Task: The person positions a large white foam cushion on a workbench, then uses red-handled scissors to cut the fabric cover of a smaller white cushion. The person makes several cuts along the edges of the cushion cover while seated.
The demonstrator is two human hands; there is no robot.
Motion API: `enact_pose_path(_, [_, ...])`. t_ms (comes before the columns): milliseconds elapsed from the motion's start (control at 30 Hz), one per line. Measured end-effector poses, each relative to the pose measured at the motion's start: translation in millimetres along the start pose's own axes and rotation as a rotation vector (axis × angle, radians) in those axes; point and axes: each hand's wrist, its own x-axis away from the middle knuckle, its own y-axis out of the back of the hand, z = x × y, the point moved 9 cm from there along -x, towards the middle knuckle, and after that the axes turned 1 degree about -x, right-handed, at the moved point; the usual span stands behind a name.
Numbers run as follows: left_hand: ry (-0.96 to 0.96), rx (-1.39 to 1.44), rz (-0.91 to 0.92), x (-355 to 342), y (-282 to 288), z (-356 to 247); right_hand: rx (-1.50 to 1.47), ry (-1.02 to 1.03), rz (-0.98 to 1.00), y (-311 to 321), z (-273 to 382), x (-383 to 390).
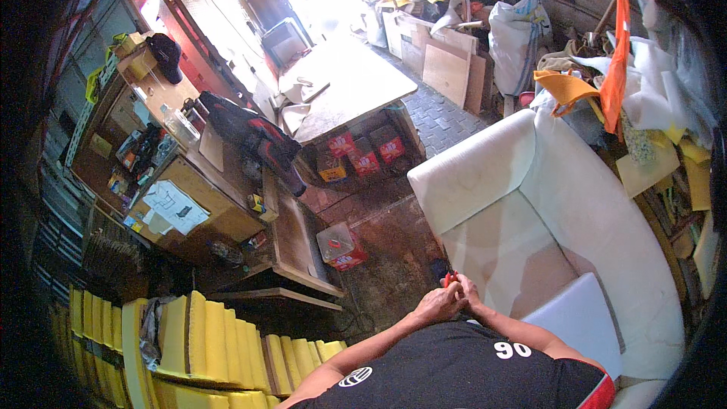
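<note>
Meeting at sofa frame (pixel 485 174) | left hand (pixel 438 304), right hand (pixel 469 291) curled around small red tool (pixel 450 278)

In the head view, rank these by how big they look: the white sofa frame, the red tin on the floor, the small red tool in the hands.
1. White sofa frame, by far the largest.
2. Red tin, much smaller.
3. Red tool, mostly hidden between the left hand and right hand; its full size is unclear.
</note>
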Motion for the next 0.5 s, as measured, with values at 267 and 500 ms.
enact_pose_path(267, [0.046, 0.186, 0.121, 8.8, -3.7, -6.2, 0.782, 0.161, -0.283, 54.8, 28.3, 0.1])
enact_pose_path(500, [0.347, -0.005, 0.04, 56.2, -71.5, 190.4, 1.009, -0.099, -0.38, 156.7, -39.0, 13.8])
